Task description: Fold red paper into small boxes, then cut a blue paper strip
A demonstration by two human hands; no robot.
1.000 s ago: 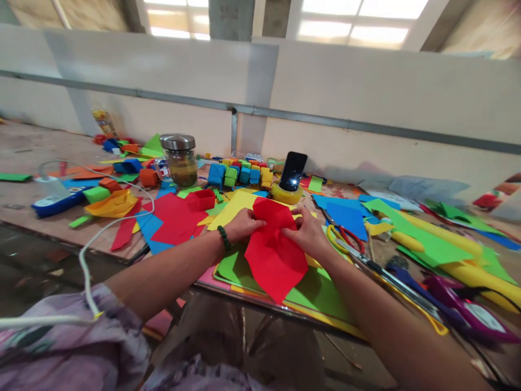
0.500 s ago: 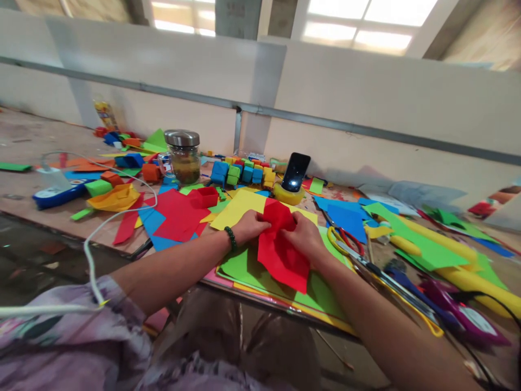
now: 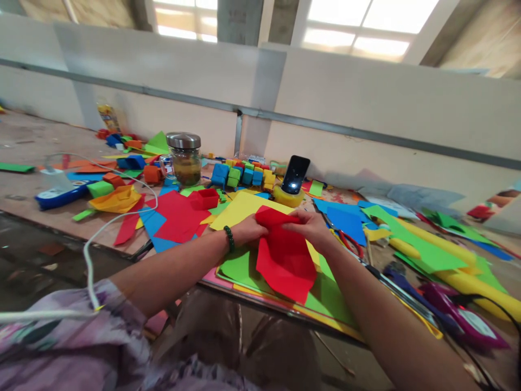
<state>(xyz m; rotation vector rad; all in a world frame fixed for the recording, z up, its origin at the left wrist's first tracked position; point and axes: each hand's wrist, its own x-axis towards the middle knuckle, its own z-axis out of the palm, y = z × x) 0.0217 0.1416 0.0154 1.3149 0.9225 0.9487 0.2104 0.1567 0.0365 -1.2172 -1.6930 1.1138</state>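
Note:
A sheet of red paper (image 3: 285,260) lies partly folded over green (image 3: 240,266) and yellow sheets (image 3: 240,209) at the table's near edge. My left hand (image 3: 248,231), with a dark bead bracelet at the wrist, pinches the sheet's upper left corner. My right hand (image 3: 313,228) grips the upper right part, where the top edge is folded over. Both hands are closed on the paper.
Scissors (image 3: 350,241) lie just right of my right hand. A phone (image 3: 295,174) stands on a yellow tape roll behind the paper, with coloured paper cubes (image 3: 240,174) and a lidded glass jar (image 3: 185,160) beyond. Loose coloured sheets, a white cable (image 3: 87,255) and yellow rolls (image 3: 443,239) surround the work area.
The red sheet's top edge has been folded down and flattened. My hands moved slightly apart along that fold, and the sheet lies squarer than before.

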